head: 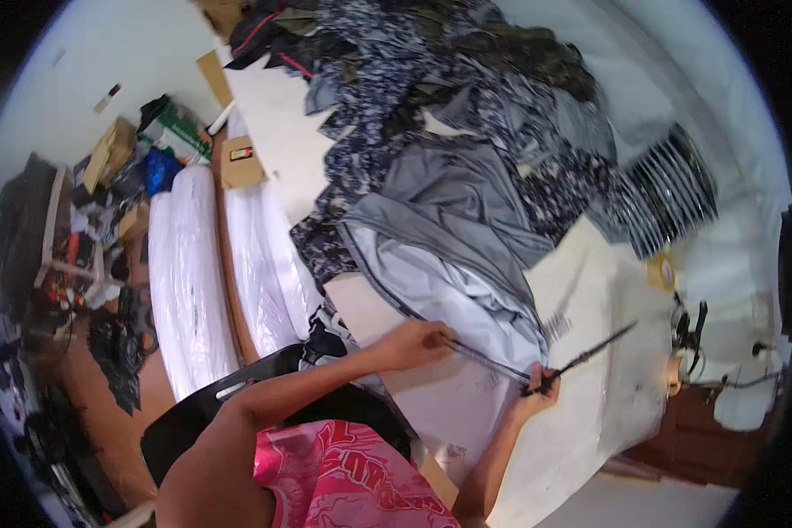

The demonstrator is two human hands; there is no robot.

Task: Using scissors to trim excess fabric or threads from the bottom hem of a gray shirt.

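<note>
Before me lies a grey fabric garment (pixel 465 191), its white inner side showing along a dark trimmed edge (pixel 396 305). My left hand (pixel 417 344) pinches this edge near its middle. At the edge's right end is my right hand (pixel 542 388), which holds dark scissors (pixel 586 356) with the blades pointing up and to the right, seemingly together. The fingers of that hand also meet the fabric edge; their exact grip is partly hidden. Between both hands the edge runs fairly straight.
Camouflage fabric pieces (pixel 376 99) are heaped beyond the garment. To the right stand a stack of shiny dark items (pixel 666 191) and a tape roll (pixel 661 272). Plastic-wrapped white rolls (pixel 195 284) lie to the left, near a black chair (pixel 185 429). Pale sheeting (pixel 567 422) covers the table.
</note>
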